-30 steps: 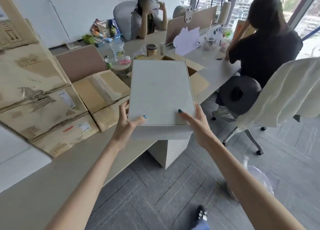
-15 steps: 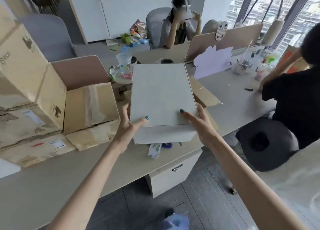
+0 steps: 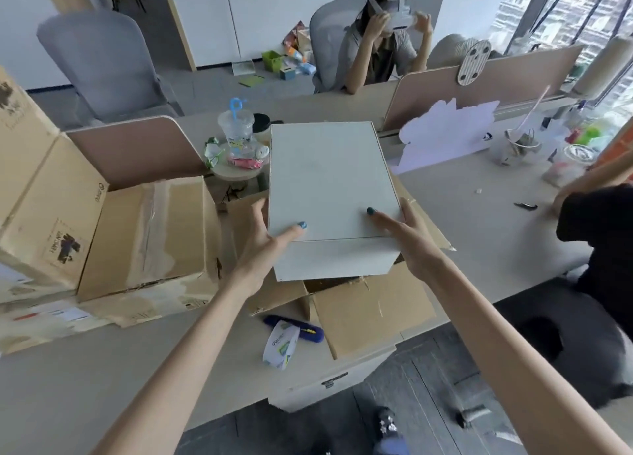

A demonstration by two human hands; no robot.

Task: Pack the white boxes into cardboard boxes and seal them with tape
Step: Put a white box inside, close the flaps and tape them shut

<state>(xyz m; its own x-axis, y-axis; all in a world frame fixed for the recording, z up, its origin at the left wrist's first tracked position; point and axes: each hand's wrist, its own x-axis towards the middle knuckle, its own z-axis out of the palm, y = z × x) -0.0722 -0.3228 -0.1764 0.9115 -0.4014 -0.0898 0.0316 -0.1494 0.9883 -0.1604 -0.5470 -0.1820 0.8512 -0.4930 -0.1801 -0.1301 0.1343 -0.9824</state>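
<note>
A plain white box (image 3: pixel 330 184), closed and rectangular, is hovering lid-up over an open cardboard box (image 3: pixel 370 309), its long side running from near to far and its near end tipping slightly down. The cardboard box is sitting at the near edge of the bench, its brown flaps spreading outward, the near flap lying flat. To the left, a second cardboard box (image 3: pixel 150 235), taped along its top seam, is resting closed on flattened cardboard.

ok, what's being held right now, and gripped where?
The white box, by both hands at its near end: left hand on the left side, right hand on the right, thumbs on top, over the open cardboard box.
</note>
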